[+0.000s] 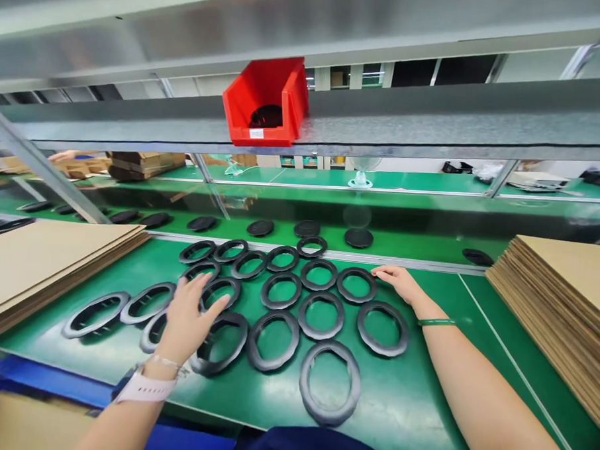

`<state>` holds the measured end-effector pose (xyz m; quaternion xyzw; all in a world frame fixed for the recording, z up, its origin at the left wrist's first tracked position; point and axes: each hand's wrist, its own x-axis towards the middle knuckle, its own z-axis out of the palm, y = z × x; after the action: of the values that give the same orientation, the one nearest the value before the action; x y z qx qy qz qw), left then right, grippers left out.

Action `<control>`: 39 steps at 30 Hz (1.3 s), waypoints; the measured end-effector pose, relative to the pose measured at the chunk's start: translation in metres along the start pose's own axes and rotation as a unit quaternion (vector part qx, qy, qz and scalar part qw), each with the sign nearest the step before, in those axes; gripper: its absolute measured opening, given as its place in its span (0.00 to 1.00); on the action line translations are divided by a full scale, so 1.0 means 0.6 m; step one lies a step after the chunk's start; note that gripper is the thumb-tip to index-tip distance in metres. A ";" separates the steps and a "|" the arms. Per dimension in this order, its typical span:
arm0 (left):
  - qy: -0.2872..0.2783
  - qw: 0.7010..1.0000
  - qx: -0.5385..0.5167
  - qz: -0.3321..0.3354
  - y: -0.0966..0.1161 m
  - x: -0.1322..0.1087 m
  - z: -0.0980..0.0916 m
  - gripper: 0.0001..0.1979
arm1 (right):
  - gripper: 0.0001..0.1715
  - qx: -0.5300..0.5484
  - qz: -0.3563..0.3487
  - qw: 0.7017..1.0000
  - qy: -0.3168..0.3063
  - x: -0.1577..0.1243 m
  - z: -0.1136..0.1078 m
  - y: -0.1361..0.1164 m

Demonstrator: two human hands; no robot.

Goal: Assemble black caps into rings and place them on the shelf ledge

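Observation:
Several black plastic rings lie spread over the green table. My left hand (189,316), with its fingers spread, is over the rings on the left and partly hides them. Nothing shows in its grasp. A black ring (218,344) is just beside its thumb. Farther right, my right hand (397,280) reaches with stretched fingers to the upper right edge of another black ring (356,285). Its fingertips are at the rim; whether they press on it I cannot tell. The nearest ring (329,383) lies close to the table's front edge.
Flat cardboard sheets are stacked at the left (50,260) and the right (565,309). Behind the table, black discs (260,228) lie in a row on a green strip (423,247). A red bin (265,104) with black parts stands on the metal shelf (434,118) above.

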<state>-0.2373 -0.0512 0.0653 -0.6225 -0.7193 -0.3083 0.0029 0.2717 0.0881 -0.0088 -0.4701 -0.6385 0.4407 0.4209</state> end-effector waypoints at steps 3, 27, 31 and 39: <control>-0.120 0.985 -0.034 0.119 0.097 0.064 0.039 0.34 | 0.30 0.001 -0.005 1.000 -0.003 0.001 0.001 0.001; -0.358 0.752 -0.549 -0.067 0.332 0.010 0.100 0.14 | 0.28 0.027 -0.005 1.000 0.001 0.004 0.001 0.002; -0.419 0.559 -0.687 -0.201 0.314 -0.068 0.125 0.11 | 0.26 0.009 -0.004 1.000 0.024 0.001 0.001 0.003; -0.445 0.564 -0.664 -0.207 0.303 -0.089 0.131 0.13 | 0.28 -0.019 0.004 0.999 0.038 -0.001 -0.004 0.004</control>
<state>-0.0322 -0.0576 0.0606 -0.3416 -0.3310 -0.3753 -0.7955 0.2748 0.0881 -0.0103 -0.4970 -0.6283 0.4117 0.4344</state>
